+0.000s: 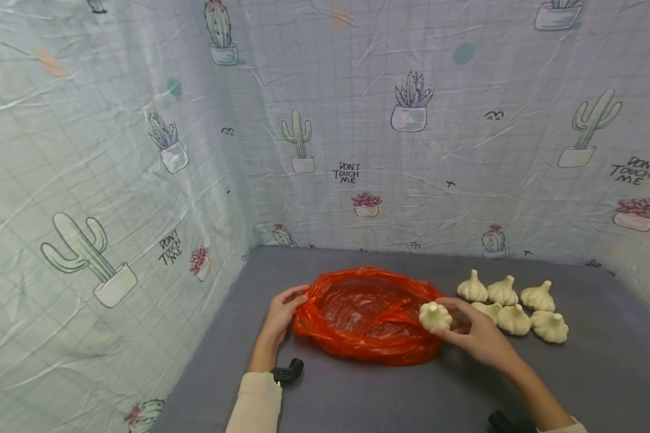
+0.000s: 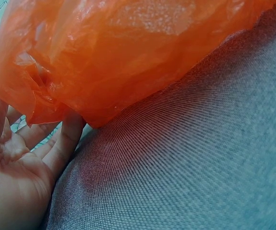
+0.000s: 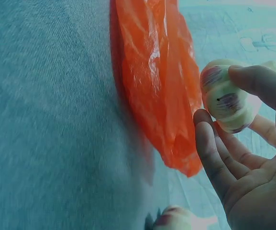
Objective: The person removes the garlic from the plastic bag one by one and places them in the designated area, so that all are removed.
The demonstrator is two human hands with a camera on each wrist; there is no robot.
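Note:
A red plastic bag [image 1: 357,346] lies on the grey table with its mouth spread wide and facing up. At its left rim, my left hand [image 1: 279,314] pinches the thin plastic between thumb and fingers; the left wrist view shows the bag [image 2: 128,62] bunched there. My right hand [image 1: 479,331] holds a garlic bulb [image 1: 435,317] over the bag's right rim, stem up. Seen from the right wrist, the thumb and fingertips grip the bulb [image 3: 226,96] by its sides, purple streaks showing on its base.
Several more garlic bulbs [image 1: 513,320] stand grouped in two rows on the table, right of the bag. Cactus-printed sheeting [image 1: 325,198] walls the table [image 1: 357,397] at the back and both sides.

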